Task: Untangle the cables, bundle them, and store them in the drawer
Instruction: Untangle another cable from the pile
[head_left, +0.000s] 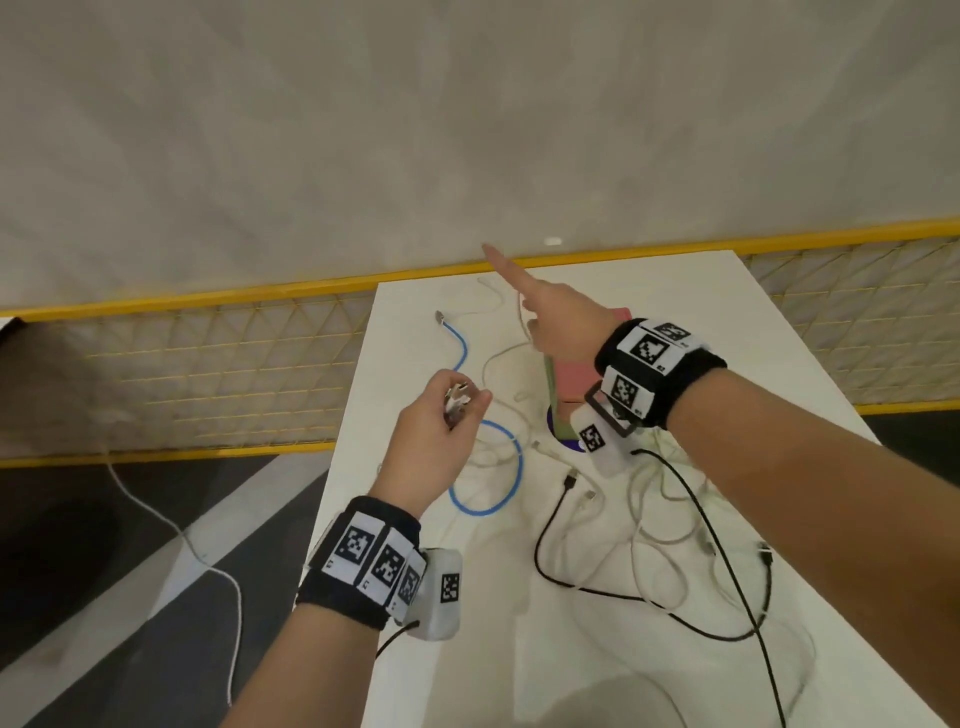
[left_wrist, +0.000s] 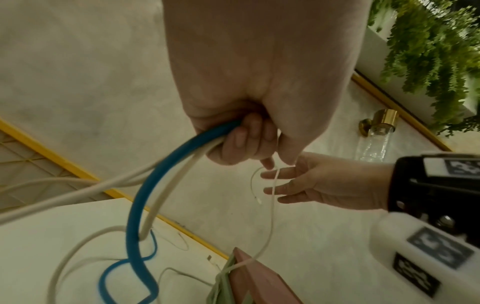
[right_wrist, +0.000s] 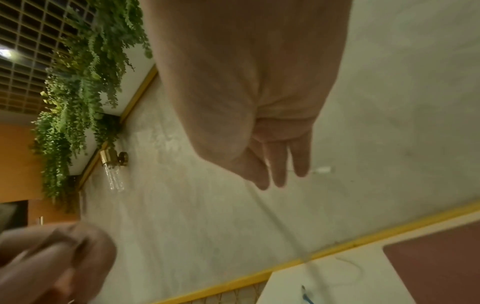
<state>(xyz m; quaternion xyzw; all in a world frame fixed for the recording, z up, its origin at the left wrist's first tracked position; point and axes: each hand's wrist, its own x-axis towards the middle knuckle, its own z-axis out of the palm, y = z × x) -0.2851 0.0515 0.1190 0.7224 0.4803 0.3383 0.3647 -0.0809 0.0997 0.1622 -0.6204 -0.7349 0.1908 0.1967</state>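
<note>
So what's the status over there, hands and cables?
Left hand grips blue cable and white cables. Right hand open, fingers straight, thin white cable across them. Black cable and more white ones tangled on table.

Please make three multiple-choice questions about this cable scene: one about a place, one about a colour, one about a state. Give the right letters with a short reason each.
1. Where does the black cable lie?
A. on the white table
B. on the floor
C. in a drawer

2. What colour is the thick cable that the left hand grips?
A. red
B. blue
C. green

3. How is the right hand?
A. a closed fist
B. fingers straight
C. gripping the black cable

Answers: 1 A, it loops over the tabletop. 2 B, the blue cable runs into the curled fingers. 3 B, its fingers extend straight, gripping nothing.
</note>
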